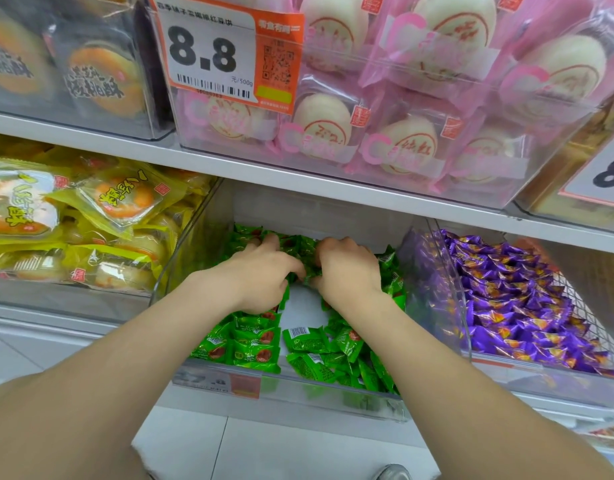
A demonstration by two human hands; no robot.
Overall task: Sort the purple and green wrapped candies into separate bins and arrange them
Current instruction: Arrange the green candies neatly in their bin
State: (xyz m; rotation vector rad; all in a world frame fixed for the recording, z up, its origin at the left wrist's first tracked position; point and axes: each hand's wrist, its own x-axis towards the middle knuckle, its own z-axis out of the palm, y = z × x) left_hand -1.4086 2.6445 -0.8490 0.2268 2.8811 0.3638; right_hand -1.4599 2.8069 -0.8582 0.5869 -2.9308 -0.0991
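Head view: left hand (264, 271), right hand (348, 268) clutch small green plastic-wrapped candies (303, 245) at 12 o'clock in clear plastic bin (184, 265); we should drag gently toward 6.

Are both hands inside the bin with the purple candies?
No, the left hand and right hand both reach into the clear plastic bin of green wrapped candies, while the purple wrapped candies sit untouched beside it.

**Price tags on the shelf bins**

The price tag (225, 53) on the clear pink-bun bin (402, 161) reads "8.8", with "元/500g" by a barcode (213, 88) and a QR code (277, 65) on its orange part. Far right of it, a second tag (607, 171) shows only an "8". Well below it, the blurred tag (225, 381) on the green-candy bin (316, 393) ends in ".8".
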